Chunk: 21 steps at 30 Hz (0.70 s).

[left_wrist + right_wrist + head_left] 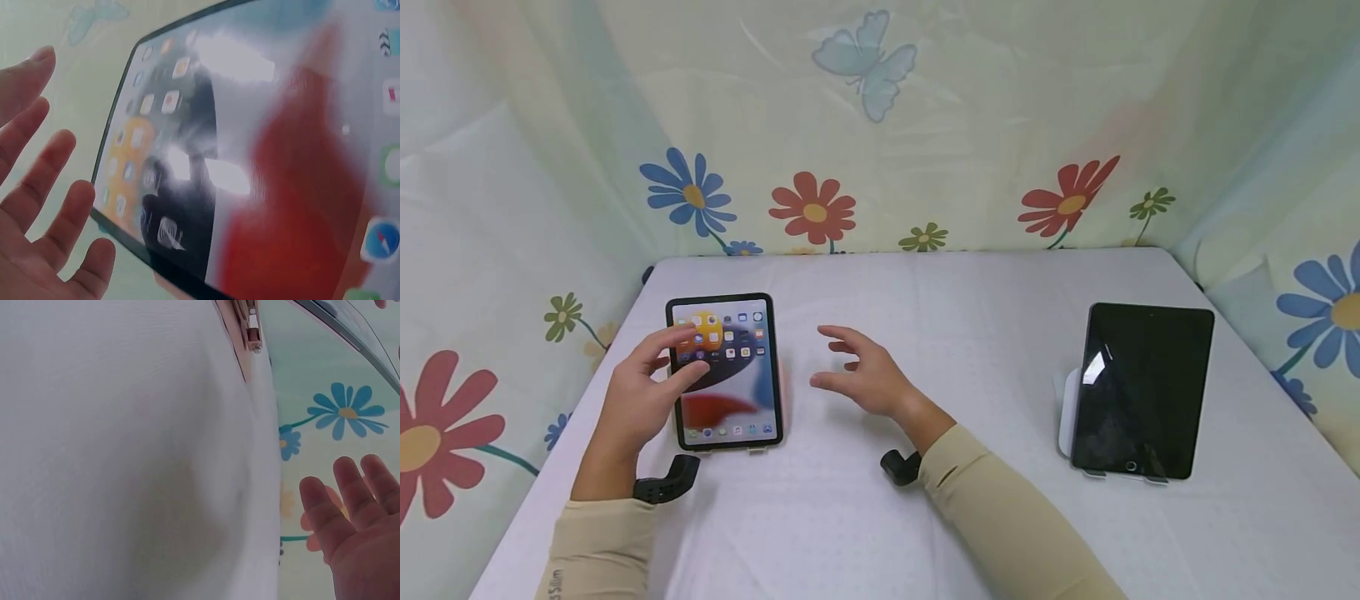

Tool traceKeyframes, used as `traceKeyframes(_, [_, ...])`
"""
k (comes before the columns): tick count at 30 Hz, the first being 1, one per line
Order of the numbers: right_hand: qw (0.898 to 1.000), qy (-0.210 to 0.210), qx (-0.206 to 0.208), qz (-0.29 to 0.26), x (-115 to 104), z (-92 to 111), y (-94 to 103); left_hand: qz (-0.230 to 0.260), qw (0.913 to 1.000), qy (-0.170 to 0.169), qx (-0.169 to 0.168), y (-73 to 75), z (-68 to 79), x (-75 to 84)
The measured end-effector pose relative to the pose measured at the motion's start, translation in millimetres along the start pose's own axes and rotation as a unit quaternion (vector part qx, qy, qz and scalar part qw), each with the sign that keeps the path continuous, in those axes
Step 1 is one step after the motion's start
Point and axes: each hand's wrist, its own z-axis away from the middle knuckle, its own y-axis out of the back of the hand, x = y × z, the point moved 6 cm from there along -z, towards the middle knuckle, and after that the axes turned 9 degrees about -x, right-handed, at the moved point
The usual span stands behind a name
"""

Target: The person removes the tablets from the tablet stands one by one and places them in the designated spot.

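Observation:
A tablet with a lit home screen of app icons leans on a pinkish stand at the left of the table. My left hand is in front of its left side, fingers spread and holding nothing. In the left wrist view that hand appears beside the tablet's screen, apart from it. To the right of this tablet hovers my right hand, its fingers loosely extended with nothing between them. The right wrist view shows several of its fingers above the table.
A second tablet, its screen dark, leans on a white stand at the right. White cloth covers the table. A flower-printed curtain encloses the back and sides. Each wrist wears a black camera band.

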Motion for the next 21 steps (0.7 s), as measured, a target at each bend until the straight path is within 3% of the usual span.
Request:
traceKeyframes(4, [1.0,-0.003,-0.008,-0.001,0.9,-2.5,-3.6,-0.013,0.9998,0.004,0.012,5.2,1.7,-10.3])
traceKeyframes(15, [1.0,-0.001,-0.03,0.005,-0.9,-6.4,-8.1,-0.017,0.9956,0.077,0.051,21.1,5.5,-39.9])
traceKeyframes(21, [0.999,-0.015,-0.034,0.031,-2.5,-8.5,-4.7,-0.002,0.9948,0.095,0.037,22.8,0.1,-50.6])
